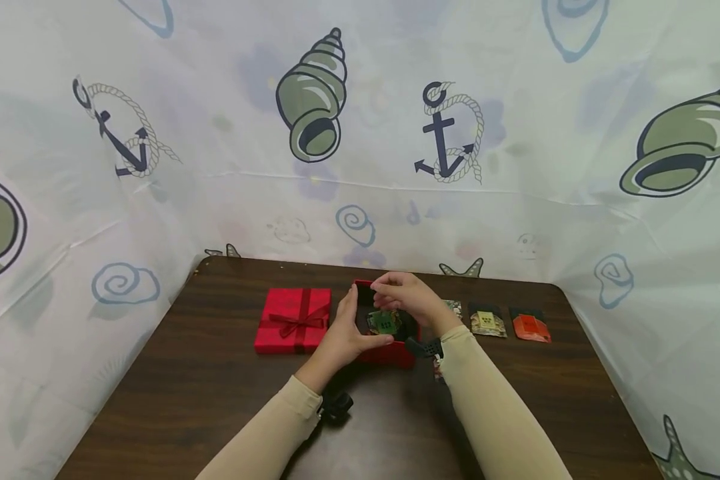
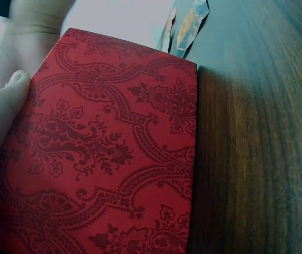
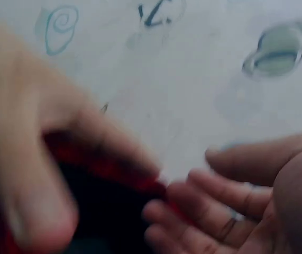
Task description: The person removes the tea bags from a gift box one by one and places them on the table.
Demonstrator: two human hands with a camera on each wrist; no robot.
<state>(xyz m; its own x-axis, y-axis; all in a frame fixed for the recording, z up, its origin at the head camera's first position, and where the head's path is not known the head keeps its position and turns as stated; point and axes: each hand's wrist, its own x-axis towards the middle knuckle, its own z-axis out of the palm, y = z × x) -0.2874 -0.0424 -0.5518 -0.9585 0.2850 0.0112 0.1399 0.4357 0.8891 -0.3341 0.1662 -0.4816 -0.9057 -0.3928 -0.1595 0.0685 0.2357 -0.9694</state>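
A red patterned box (image 1: 390, 355) stands uncovered on the table, its inside dark. In it lies a small green packet (image 1: 385, 323). My left hand (image 1: 345, 337) holds the box at its left side, fingers along the left wall and thumb at the near rim. The left wrist view shows the box's patterned outer wall (image 2: 103, 137) with the thumb against its edge. Over the box's far right part hovers my right hand (image 1: 411, 297), fingers loosely bent. Nothing shows between its fingers in the right wrist view, which is blurred.
Left of the box lies a red lid (image 1: 279, 333) with a dark red ribbon bow. To the right are a yellow-labelled packet (image 1: 488, 323) and an orange packet (image 1: 531, 327). Another packet (image 1: 455, 307) is partly behind the right wrist. A patterned cloth (image 1: 372, 193) hangs behind the table.
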